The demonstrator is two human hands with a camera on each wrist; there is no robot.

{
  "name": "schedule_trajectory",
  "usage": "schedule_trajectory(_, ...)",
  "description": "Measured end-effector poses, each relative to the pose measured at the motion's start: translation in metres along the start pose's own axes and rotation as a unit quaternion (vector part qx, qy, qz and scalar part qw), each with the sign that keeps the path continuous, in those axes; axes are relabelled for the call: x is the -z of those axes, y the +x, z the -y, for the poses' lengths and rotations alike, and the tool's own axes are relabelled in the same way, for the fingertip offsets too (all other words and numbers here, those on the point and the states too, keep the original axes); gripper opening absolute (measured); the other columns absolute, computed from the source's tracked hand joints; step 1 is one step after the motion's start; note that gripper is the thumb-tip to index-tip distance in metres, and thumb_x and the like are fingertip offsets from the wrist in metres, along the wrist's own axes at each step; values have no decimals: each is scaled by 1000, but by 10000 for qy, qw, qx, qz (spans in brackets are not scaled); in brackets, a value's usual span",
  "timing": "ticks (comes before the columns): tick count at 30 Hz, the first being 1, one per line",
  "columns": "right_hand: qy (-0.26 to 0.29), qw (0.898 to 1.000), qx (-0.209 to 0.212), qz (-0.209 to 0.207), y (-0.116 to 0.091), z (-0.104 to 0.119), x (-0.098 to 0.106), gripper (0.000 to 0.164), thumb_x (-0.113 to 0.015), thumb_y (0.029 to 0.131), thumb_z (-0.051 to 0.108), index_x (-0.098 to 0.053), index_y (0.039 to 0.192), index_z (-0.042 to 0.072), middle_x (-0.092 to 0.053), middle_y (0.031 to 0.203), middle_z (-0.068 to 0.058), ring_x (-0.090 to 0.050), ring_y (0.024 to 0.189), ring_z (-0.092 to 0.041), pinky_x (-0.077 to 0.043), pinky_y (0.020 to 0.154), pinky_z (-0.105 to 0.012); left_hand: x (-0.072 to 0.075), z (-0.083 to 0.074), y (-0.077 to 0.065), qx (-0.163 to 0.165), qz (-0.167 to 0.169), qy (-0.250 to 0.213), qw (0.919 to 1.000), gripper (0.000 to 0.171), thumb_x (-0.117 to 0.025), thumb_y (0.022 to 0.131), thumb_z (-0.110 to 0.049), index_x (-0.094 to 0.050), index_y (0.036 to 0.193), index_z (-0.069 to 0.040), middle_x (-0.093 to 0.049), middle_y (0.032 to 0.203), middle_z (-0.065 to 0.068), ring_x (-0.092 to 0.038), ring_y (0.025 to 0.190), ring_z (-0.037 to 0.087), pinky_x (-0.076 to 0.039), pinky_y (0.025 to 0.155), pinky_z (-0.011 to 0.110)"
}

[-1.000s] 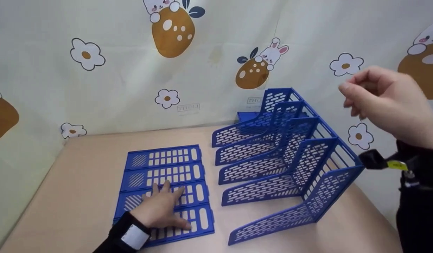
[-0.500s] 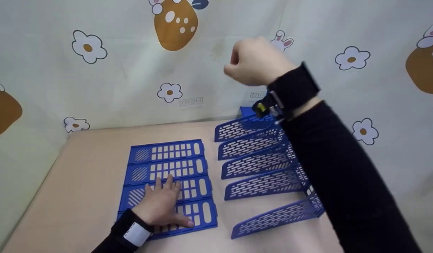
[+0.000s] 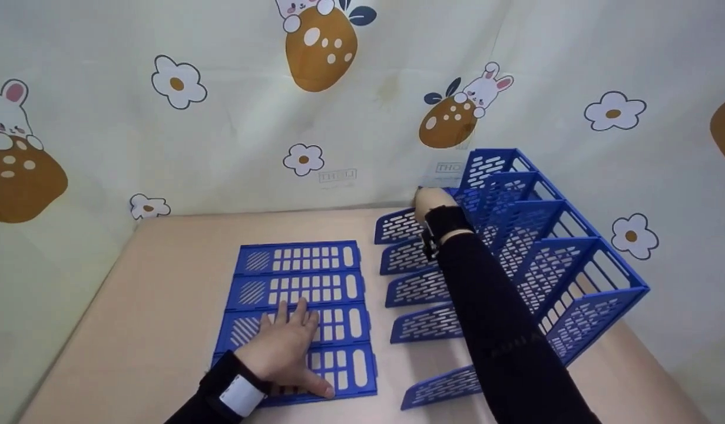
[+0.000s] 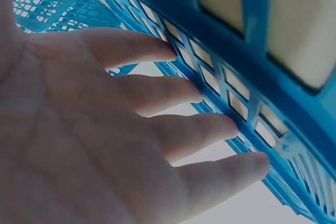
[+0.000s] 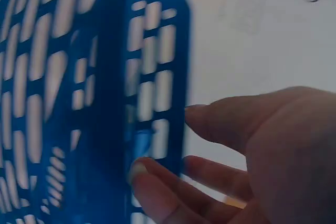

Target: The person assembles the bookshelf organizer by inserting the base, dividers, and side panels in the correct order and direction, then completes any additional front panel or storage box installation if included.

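My left hand lies with spread fingers on a flat blue lattice panel made of several joined sections. In the left wrist view its straight fingers reach the panel's slotted face. To the right stands a blue plastic file rack with several slotted dividers. My right hand reaches over the rack to its far end, by a blue piece at the wall, largely hidden. In the right wrist view the thumb and fingers stand apart beside a slotted blue plate; no grip shows.
A light tan table carries everything. A pale curtain printed with rabbits and flowers closes off the back and sides. My right sleeve crosses above the dividers and covers part of them.
My right hand has swung from the upper right across to the left, then down to the rack's far end. The left hand has stayed on the panel. The head view has shifted slightly.
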State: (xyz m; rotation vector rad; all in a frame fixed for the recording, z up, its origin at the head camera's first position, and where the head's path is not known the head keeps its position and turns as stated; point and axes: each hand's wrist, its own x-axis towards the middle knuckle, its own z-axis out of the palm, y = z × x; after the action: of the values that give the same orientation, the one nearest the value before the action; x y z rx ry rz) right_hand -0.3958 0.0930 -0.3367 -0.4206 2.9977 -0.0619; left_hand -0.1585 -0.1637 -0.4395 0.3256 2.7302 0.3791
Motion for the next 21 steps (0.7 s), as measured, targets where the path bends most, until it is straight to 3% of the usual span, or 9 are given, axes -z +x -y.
schedule_trajectory(7,433,9964,157,-715,8,-5,-12,24,-58,96,6,-80,107,4,-76,112,-15,-70,110,-35,-54,100,-50,1,-9,-4,-70,93,24,9999,140,-79,53,-84,-31,159,-5,-12,168,26,-8,150,59,-17,113,79)
schedule_trajectory(13,792,9941,406,-617,9,6,-15,25,-58,96,7,-81,105,6,-78,111,-12,-71,110,-31,-56,98,-47,-5,-12,-6,-100,8,11,9999,142,-78,52,-84,-32,158,-2,-12,167,28,-9,149,61,-17,113,78)
schedule_trajectory(21,624,9956,53,-704,10,13,-24,23,-60,98,8,-81,106,8,-77,112,-11,-71,108,-31,-57,96,-46,-9,-15,-3,-111,83,-139,9998,141,-78,52,-84,-32,158,-3,-10,168,27,-6,150,60,-15,114,78)
